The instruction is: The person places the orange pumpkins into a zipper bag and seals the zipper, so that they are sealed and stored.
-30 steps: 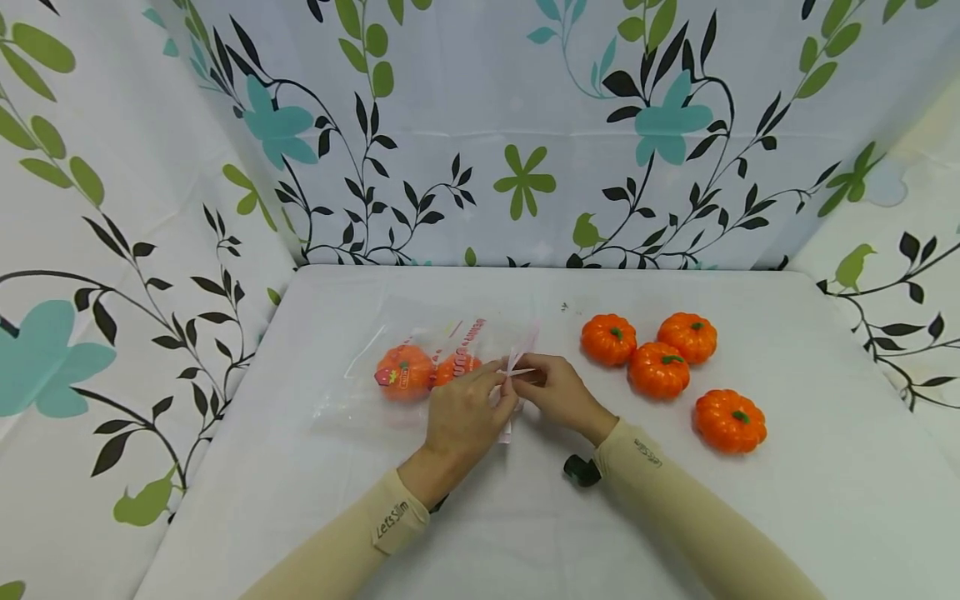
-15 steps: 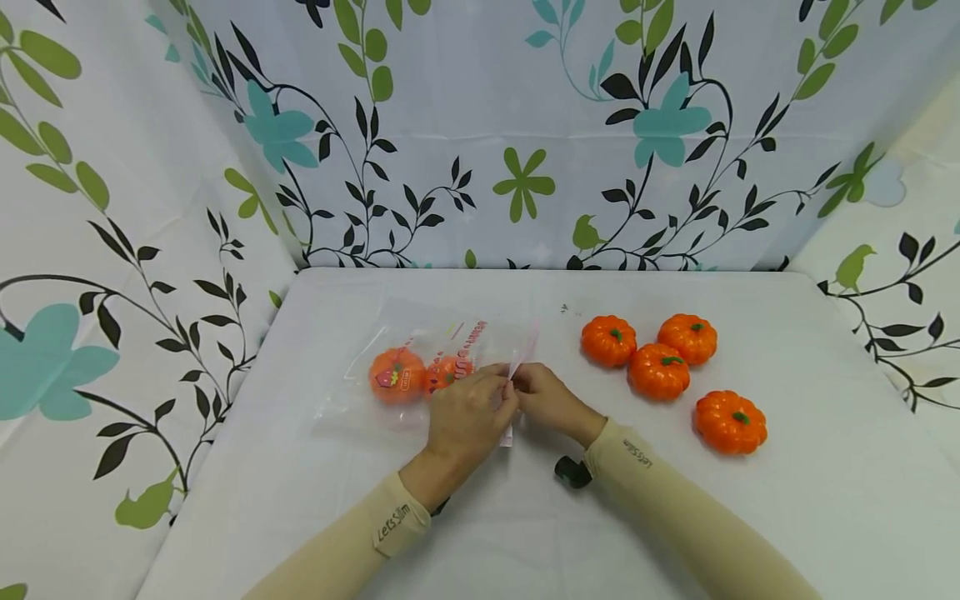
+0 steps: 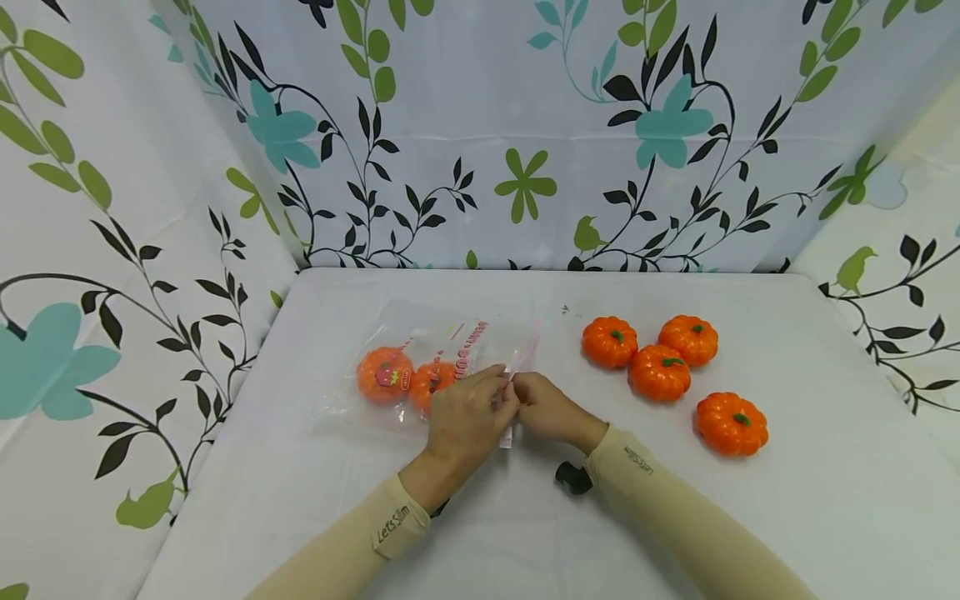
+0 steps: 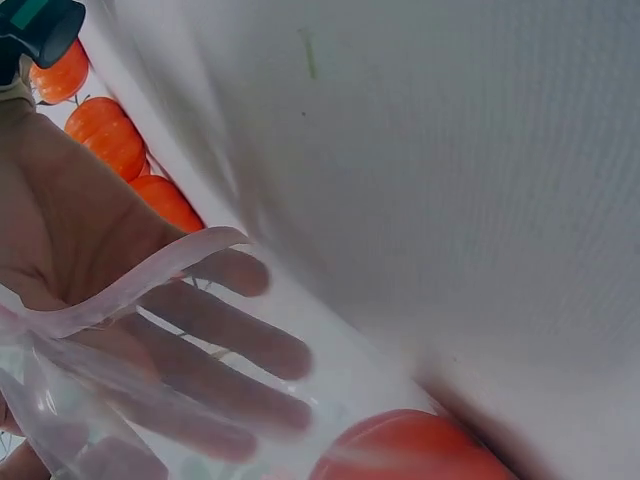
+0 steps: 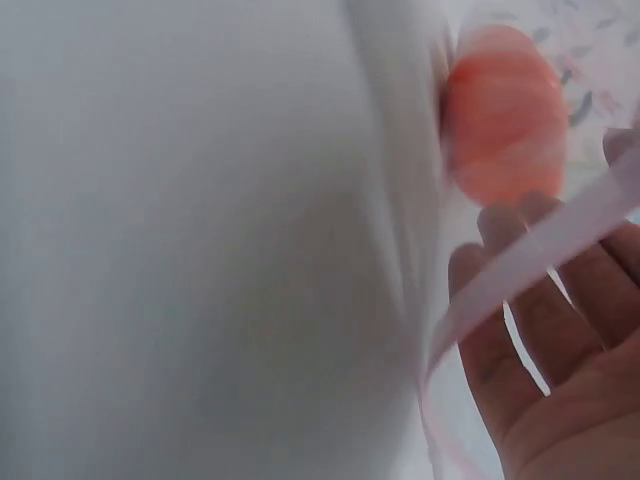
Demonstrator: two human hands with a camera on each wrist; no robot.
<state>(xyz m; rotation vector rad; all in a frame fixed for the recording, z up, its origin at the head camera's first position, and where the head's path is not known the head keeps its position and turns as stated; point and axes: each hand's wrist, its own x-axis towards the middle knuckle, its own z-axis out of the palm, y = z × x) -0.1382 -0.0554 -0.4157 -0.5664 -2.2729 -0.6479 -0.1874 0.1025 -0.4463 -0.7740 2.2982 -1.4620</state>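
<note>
A clear zip bag [image 3: 468, 343] with red print lies on its side, two orange toy pumpkins [image 3: 385, 375] inside it. At its mouth my left hand [image 3: 467, 417] pinches the pink-edged rim. Close beside it, my right hand [image 3: 553, 408] pinches the same rim. The left wrist view shows the right hand [image 4: 100, 225] beyond the pink zip strip [image 4: 150, 285], its other fingers extended behind the film. From the right wrist, the left hand's fingers [image 5: 535, 330] show behind the strip [image 5: 545, 245], near an orange pumpkin [image 5: 505, 115]. The pinching fingertips are partly hidden.
Three toy pumpkins [image 3: 658, 372] sit clustered right of the hands, and another pumpkin [image 3: 731, 423] stands nearer the right forearm. A dark wrist camera [image 3: 573, 477] hangs under the right wrist. A leaf-patterned curtain [image 3: 480, 133] rises behind the white table [image 3: 637, 292].
The two bagged pumpkins have slid left, away from the bag's mouth. My right hand has shifted slightly left, up against the left one. The pumpkins outside the bag have not moved.
</note>
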